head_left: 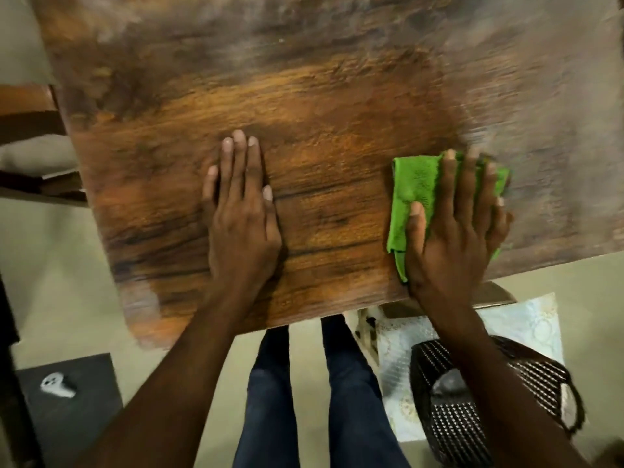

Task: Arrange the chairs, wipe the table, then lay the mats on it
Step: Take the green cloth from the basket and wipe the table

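Note:
A wooden table (320,96) with dark grain fills the upper view. My left hand (241,214) lies flat on it near the middle, fingers together, holding nothing. My right hand (456,228) presses flat on a folded green cloth (415,184) close to the table's near right edge. The cloth shows past my thumb and fingertips. Below the right edge a dark woven mat (540,376) lies on a pale patterned mat (533,325), on a seat partly hidden by my forearm.
A wooden chair (30,109) with a pale cushion stands at the table's left side. A dark low surface (77,410) at the lower left carries a small white object (57,385). My legs in dark trousers stand on a beige floor (67,282).

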`<action>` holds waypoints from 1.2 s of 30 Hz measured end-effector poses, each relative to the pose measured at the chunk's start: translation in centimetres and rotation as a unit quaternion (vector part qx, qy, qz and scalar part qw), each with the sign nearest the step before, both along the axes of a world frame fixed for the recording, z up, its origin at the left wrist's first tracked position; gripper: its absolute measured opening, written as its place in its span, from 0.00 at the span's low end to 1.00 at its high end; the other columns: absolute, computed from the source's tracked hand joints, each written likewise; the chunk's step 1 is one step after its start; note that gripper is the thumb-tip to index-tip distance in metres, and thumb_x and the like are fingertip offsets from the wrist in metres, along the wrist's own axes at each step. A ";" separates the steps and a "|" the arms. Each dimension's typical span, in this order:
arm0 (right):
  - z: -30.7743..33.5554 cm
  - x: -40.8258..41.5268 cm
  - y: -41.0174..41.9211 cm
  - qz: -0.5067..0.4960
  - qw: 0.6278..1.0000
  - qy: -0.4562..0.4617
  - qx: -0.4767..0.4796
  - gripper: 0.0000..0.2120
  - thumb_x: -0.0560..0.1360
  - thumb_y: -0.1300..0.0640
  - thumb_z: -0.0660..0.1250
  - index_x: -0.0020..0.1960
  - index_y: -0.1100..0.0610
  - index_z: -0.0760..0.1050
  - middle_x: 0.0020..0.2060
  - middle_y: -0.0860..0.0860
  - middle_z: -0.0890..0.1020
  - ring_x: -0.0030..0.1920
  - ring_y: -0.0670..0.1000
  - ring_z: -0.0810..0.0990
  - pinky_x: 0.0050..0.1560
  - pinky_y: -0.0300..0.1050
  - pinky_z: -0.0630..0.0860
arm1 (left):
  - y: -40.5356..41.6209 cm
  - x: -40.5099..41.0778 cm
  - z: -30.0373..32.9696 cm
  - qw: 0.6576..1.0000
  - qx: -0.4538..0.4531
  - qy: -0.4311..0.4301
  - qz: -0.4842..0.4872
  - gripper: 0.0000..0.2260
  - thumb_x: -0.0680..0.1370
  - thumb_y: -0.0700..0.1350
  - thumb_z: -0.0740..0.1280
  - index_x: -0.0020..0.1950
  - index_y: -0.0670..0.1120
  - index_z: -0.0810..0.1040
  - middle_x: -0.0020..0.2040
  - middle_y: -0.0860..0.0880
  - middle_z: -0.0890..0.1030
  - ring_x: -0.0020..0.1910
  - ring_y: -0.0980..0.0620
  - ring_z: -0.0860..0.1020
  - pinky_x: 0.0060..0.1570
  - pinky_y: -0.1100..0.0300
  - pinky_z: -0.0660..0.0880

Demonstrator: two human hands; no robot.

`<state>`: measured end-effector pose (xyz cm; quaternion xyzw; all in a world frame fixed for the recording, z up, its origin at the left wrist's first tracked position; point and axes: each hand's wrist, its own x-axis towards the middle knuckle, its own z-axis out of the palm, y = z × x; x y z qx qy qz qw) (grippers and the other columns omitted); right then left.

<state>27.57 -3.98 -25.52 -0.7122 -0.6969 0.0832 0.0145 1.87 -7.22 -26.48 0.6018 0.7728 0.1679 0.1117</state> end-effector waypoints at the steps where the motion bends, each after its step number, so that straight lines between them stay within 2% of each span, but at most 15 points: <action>1: 0.0 -1.9 -1.5 0.001 1.000 -0.006 -0.003 0.32 0.88 0.42 0.51 0.88 0.48 0.45 0.87 0.50 0.48 0.87 0.53 0.45 0.83 0.61 0.52 | -0.1 -0.6 0.0 0.999 0.019 -0.046 0.002 0.25 0.87 0.38 0.56 0.85 0.41 0.60 0.86 0.44 0.60 0.87 0.48 0.55 0.83 0.44 0.56; 3: 0.2 -6.2 -5.1 0.032 0.999 -0.013 -0.025 0.33 0.87 0.42 0.51 0.88 0.50 0.44 0.87 0.51 0.46 0.87 0.54 0.45 0.83 0.62 0.52 | -0.5 -1.8 1.0 0.987 0.049 -0.150 0.031 0.23 0.85 0.33 0.59 0.82 0.40 0.69 0.83 0.44 0.68 0.84 0.48 0.63 0.83 0.52 0.58; 4: 0.3 -8.8 -7.2 0.056 0.998 -0.003 -0.038 0.33 0.87 0.41 0.51 0.88 0.50 0.44 0.87 0.52 0.46 0.87 0.54 0.44 0.83 0.63 0.52 | -0.9 -2.9 1.8 0.979 0.052 -0.185 0.074 0.22 0.85 0.33 0.61 0.80 0.39 0.72 0.81 0.43 0.71 0.82 0.49 0.66 0.82 0.61 0.58; 6: 0.1 -14.2 -11.5 0.128 0.989 0.037 -0.062 0.33 0.87 0.41 0.50 0.88 0.51 0.45 0.87 0.53 0.45 0.87 0.55 0.44 0.84 0.63 0.49 | -1.8 -5.6 3.1 0.963 0.045 -0.199 0.177 0.19 0.85 0.37 0.63 0.77 0.39 0.74 0.77 0.42 0.75 0.78 0.49 0.70 0.74 0.76 0.57; 7: -0.1 -17.0 -13.7 0.178 0.980 0.058 -0.069 0.33 0.87 0.41 0.50 0.88 0.51 0.46 0.87 0.53 0.46 0.87 0.56 0.45 0.84 0.62 0.49 | -2.4 -7.0 3.3 0.962 0.044 -0.191 0.189 0.19 0.85 0.38 0.63 0.77 0.41 0.75 0.77 0.44 0.75 0.78 0.49 0.71 0.75 0.75 0.59; 8: -0.2 -19.7 -15.6 0.226 0.968 0.079 -0.075 0.33 0.87 0.41 0.53 0.87 0.52 0.50 0.87 0.54 0.50 0.87 0.56 0.48 0.84 0.61 0.52 | -2.9 -8.3 3.4 0.967 0.046 -0.184 0.173 0.20 0.85 0.39 0.63 0.78 0.44 0.75 0.77 0.48 0.75 0.79 0.49 0.71 0.79 0.66 0.61; 10: -0.2 -24.9 -18.5 0.268 0.952 0.138 -0.062 0.35 0.82 0.41 0.67 0.84 0.50 0.59 0.82 0.53 0.66 0.83 0.54 0.63 0.80 0.53 0.67 | -4.3 -10.5 3.4 0.974 0.054 -0.172 0.140 0.21 0.85 0.40 0.62 0.78 0.49 0.75 0.78 0.50 0.75 0.79 0.50 0.71 0.80 0.50 0.66; 11: -0.2 -27.0 -18.9 0.272 0.949 0.147 -0.052 0.34 0.80 0.41 0.69 0.80 0.49 0.60 0.79 0.51 0.71 0.80 0.53 0.68 0.77 0.49 0.70 | -4.9 -11.3 3.4 0.973 0.059 -0.174 0.143 0.21 0.85 0.40 0.62 0.78 0.49 0.75 0.78 0.50 0.75 0.79 0.52 0.71 0.80 0.49 0.67; 14: -0.4 -29.8 -18.0 0.372 0.924 0.081 -0.041 0.35 0.85 0.41 0.56 0.86 0.52 0.48 0.86 0.54 0.56 0.86 0.56 0.51 0.83 0.55 0.56 | -6.4 -12.8 3.5 0.965 0.081 -0.186 0.167 0.19 0.87 0.44 0.61 0.78 0.48 0.75 0.78 0.52 0.75 0.79 0.57 0.71 0.80 0.51 0.68; 17: -0.5 -28.5 -15.2 0.347 0.925 0.153 -0.035 0.34 0.86 0.44 0.58 0.86 0.51 0.50 0.86 0.55 0.55 0.86 0.55 0.48 0.84 0.56 0.51 | -7.6 -14.1 3.2 0.969 0.067 -0.174 0.160 0.19 0.89 0.50 0.59 0.80 0.51 0.73 0.79 0.53 0.74 0.79 0.56 0.71 0.78 0.47 0.69; 20: -0.3 -24.3 -11.5 0.307 0.946 0.094 -0.044 0.31 0.88 0.44 0.49 0.88 0.52 0.47 0.87 0.52 0.46 0.86 0.52 0.41 0.84 0.58 0.47 | -8.5 -14.3 3.2 0.974 0.057 -0.169 0.142 0.20 0.89 0.51 0.58 0.82 0.51 0.71 0.79 0.51 0.74 0.78 0.53 0.73 0.77 0.44 0.71; 24: 0.1 -14.5 -8.4 0.215 0.975 0.047 -0.020 0.31 0.88 0.44 0.52 0.87 0.50 0.49 0.87 0.48 0.48 0.87 0.50 0.45 0.83 0.60 0.54 | -8.9 -12.0 4.0 0.982 0.036 -0.152 0.102 0.22 0.88 0.47 0.57 0.83 0.48 0.68 0.83 0.50 0.67 0.83 0.54 0.63 0.83 0.47 0.62; 27: 0.5 -7.2 -8.4 0.161 0.987 0.011 -0.006 0.30 0.87 0.46 0.52 0.87 0.50 0.51 0.87 0.48 0.51 0.87 0.50 0.48 0.82 0.61 0.58 | -8.4 -8.6 3.6 0.992 -0.020 -0.127 -0.004 0.25 0.88 0.48 0.55 0.86 0.46 0.60 0.87 0.49 0.59 0.86 0.55 0.53 0.85 0.49 0.52; 30: 0.7 -2.3 -6.3 0.083 0.996 -0.016 0.019 0.29 0.87 0.47 0.51 0.87 0.51 0.53 0.87 0.48 0.53 0.86 0.49 0.51 0.81 0.61 0.60 | -7.1 -3.9 2.2 0.991 -0.045 -0.039 -0.120 0.28 0.88 0.50 0.53 0.87 0.44 0.54 0.88 0.45 0.53 0.87 0.49 0.50 0.85 0.47 0.50; 36: -0.4 -2.7 5.2 0.076 0.995 -0.021 0.061 0.30 0.87 0.43 0.49 0.87 0.49 0.53 0.86 0.47 0.54 0.86 0.48 0.50 0.82 0.58 0.57 | 0.1 4.1 0.1 0.989 -0.057 0.005 -0.134 0.30 0.88 0.54 0.49 0.88 0.43 0.45 0.88 0.44 0.45 0.87 0.48 0.44 0.85 0.46 0.48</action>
